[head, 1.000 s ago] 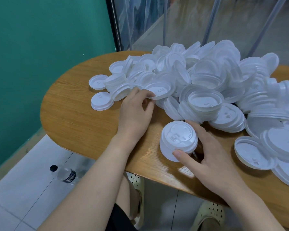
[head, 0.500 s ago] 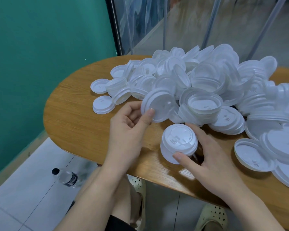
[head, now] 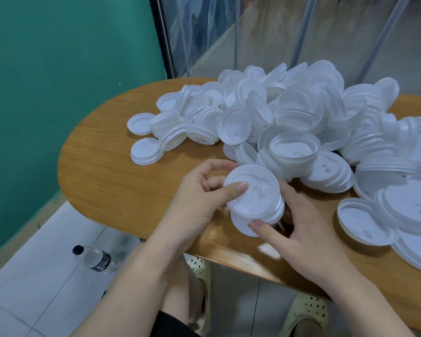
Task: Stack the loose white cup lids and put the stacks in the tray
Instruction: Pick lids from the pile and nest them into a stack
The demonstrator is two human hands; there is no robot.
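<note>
Left hand [head: 199, 198] pinches a single white lid [head: 252, 190], thumb on its top face, fingers curled behind its far rim. The lid sits on top of a short stack of lids [head: 260, 215]. Right hand [head: 299, 229] grips that stack from the right, thumb at its near rim, fingers curled round its far side. Stack rests on the wooden table [head: 122, 181], close to the table's near edge. Left of the left hand: bare tabletop out to the rounded end. Beyond and right of both hands: the loose lid pile [head: 301, 113], nearly touching the stack. On the floor below left: a water bottle [head: 94, 259].
</note>
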